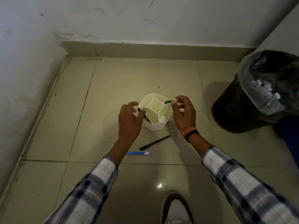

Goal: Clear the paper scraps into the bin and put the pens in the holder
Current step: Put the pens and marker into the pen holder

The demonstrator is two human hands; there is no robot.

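Note:
A white pen holder (157,126) with several compartments stands on the tiled floor. My left hand (129,122) is at its left rim, fingers curled around a black pen (139,110) whose lower end dips into the holder's left compartment. My right hand (183,114) is at the right rim, pinching a green pen (168,102) over the holder. A black pen (154,143) and a blue pen (139,153) lie on the floor just in front of the holder, between my forearms. A black bin (239,110) with a clear liner stands at the right, with paper scraps (267,88) inside.
Walls close off the left and back, with a skirting board along the floor. A small bright scrap or glint (159,185) lies on the near tile. My shoe (175,209) shows at the bottom. A blue object (291,139) sits behind the bin at the right edge.

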